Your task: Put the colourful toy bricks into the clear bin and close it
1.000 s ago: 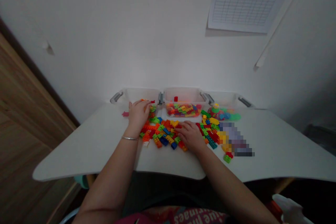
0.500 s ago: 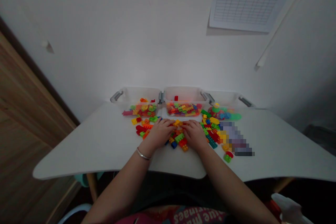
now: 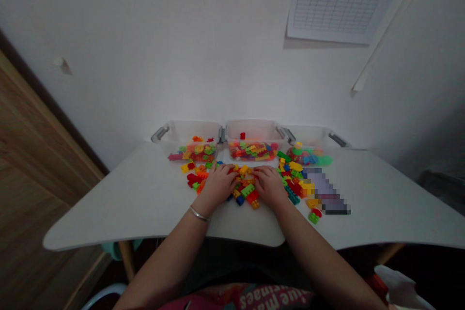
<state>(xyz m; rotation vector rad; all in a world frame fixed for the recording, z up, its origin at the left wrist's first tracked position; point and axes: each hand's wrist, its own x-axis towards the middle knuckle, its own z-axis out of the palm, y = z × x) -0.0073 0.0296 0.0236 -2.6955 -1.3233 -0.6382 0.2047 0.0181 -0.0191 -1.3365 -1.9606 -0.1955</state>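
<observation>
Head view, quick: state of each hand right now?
Left hand: curled over multicoloured plastic toy bricks; grip cannot be told.
Right hand: curled at the same bricks; grip cannot be told.

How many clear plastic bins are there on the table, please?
3: the left bin, the middle bin beyond the loose bricks, and the right bin, in a row at the back of the table. None appears hidden.

Dim and grey overall, apparently lit from above, brightest on the wall [image 3: 250, 92] behind the worktop [image 3: 145, 208], darker toward the corners, nearly black under the worktop's edge. Faintly shadowed below the paper sheet [image 3: 331, 5], with print too soft to read. Stretched toward the edges. Coarsely pixelated over one patch [image 3: 326, 193].
</observation>
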